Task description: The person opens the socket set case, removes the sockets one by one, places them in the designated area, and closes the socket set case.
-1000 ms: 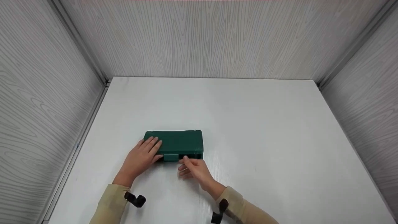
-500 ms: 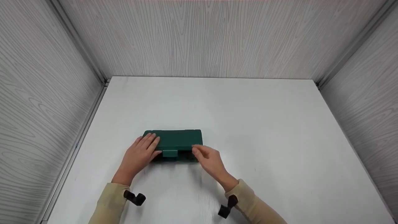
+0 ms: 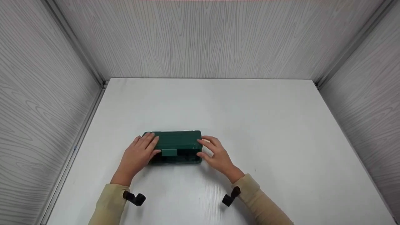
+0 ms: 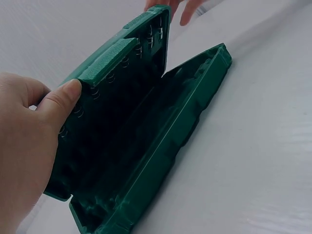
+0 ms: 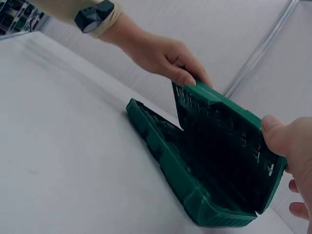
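Note:
A green plastic tool case (image 3: 181, 140) lies on the white table, its lid (image 5: 229, 109) raised at an angle over the base (image 4: 165, 131). My left hand (image 3: 136, 156) holds the lid near its left end, fingers flat on the outside and thumb over the front edge by the latch (image 3: 169, 152). At the lid's right end is my right hand (image 3: 217, 154), its thumb on the front corner and its fingers on the outer side. Inside the lid, a row of small shiny metal parts (image 4: 139, 48) shows; the moulded base is deep in shadow.
The white table (image 3: 265, 131) extends around the case on all sides. Grey wood-grain panels stand at the back (image 3: 200, 40), left (image 3: 31, 109) and right (image 3: 368, 78). Black wrist cameras hang below both sleeves.
My right hand has risen from below the front edge to the lid's right end. The lid has tilted up, exposing more of the base. My left hand has stayed on the lid, shifting slightly.

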A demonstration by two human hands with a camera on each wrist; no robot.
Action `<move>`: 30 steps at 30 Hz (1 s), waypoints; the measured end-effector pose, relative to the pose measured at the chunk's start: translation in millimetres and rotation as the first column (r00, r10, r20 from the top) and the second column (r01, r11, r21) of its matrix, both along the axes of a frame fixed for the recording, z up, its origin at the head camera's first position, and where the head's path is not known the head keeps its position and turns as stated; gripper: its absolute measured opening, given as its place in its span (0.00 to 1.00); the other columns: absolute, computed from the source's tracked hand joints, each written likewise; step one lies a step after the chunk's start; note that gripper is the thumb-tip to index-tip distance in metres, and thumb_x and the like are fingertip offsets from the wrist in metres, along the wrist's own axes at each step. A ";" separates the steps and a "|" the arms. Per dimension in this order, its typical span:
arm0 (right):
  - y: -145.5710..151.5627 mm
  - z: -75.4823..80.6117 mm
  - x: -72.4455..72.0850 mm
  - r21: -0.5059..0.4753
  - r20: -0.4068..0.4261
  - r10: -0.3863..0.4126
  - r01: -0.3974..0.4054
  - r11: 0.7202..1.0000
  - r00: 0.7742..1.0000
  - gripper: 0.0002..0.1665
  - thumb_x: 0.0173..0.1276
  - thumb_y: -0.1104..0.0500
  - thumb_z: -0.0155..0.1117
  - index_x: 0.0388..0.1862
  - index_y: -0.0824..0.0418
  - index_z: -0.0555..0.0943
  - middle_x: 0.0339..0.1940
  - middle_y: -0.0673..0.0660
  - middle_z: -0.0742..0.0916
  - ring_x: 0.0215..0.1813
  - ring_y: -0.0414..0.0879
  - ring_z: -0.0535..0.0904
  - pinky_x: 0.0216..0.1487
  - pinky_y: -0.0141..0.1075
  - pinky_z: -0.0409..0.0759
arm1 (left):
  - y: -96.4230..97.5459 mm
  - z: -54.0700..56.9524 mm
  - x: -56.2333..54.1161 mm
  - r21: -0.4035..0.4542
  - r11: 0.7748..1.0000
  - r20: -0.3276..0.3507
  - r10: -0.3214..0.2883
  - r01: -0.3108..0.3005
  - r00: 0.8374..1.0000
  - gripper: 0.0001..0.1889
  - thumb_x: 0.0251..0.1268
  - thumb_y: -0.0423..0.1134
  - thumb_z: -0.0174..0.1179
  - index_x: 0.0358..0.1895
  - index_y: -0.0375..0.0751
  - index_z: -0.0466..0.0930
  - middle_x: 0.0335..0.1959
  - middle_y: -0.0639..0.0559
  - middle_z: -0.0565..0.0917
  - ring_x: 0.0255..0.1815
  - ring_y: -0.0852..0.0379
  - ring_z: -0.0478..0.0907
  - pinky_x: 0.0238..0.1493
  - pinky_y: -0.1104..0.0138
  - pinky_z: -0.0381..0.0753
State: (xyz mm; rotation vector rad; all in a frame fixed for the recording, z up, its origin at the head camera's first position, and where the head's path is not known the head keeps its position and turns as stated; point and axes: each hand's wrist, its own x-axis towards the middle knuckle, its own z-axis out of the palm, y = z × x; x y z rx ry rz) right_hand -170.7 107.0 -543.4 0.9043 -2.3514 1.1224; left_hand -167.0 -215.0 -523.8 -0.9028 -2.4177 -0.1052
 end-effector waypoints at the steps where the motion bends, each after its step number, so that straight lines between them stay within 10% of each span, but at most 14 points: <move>1: 0.6 -0.8 -2.1 0.019 -0.005 0.009 -0.009 1.000 1.000 0.27 0.61 0.52 0.66 0.59 0.60 0.76 0.59 0.60 0.75 0.62 0.50 0.69 0.57 0.42 0.71 | 0.1 0.2 -0.3 0.001 1.000 0.002 0.001 -0.001 1.000 0.29 0.71 0.54 0.43 0.60 0.32 0.72 0.56 0.36 0.75 0.58 0.42 0.72 0.54 0.48 0.70; 13: -0.9 0.5 -19.1 0.068 -0.076 0.085 -0.079 0.994 0.994 0.18 0.66 0.59 0.60 0.54 0.62 0.77 0.54 0.59 0.78 0.56 0.47 0.75 0.52 0.35 0.74 | 4.0 -4.2 2.0 0.074 0.997 -0.067 0.024 -0.019 0.997 0.28 0.71 0.53 0.45 0.60 0.31 0.72 0.57 0.35 0.74 0.59 0.41 0.71 0.55 0.47 0.69; 22: -1.1 9.1 -28.4 0.083 -0.111 0.062 -0.053 0.995 0.992 0.16 0.65 0.63 0.60 0.53 0.61 0.77 0.50 0.56 0.79 0.51 0.44 0.76 0.51 0.32 0.74 | -7.2 -19.9 13.1 0.307 0.936 -0.084 0.210 -0.175 0.974 0.40 0.64 0.62 0.50 0.65 0.27 0.64 0.63 0.33 0.68 0.65 0.42 0.65 0.56 0.45 0.67; 30: -1.7 8.4 -30.6 0.083 -0.082 0.038 -0.031 0.996 0.996 0.16 0.68 0.60 0.58 0.54 0.60 0.77 0.49 0.55 0.79 0.49 0.43 0.76 0.50 0.33 0.75 | -10.3 -53.2 29.8 0.315 0.864 0.173 0.354 -0.392 0.919 0.47 0.60 0.65 0.51 0.67 0.23 0.56 0.64 0.29 0.64 0.65 0.38 0.61 0.59 0.44 0.63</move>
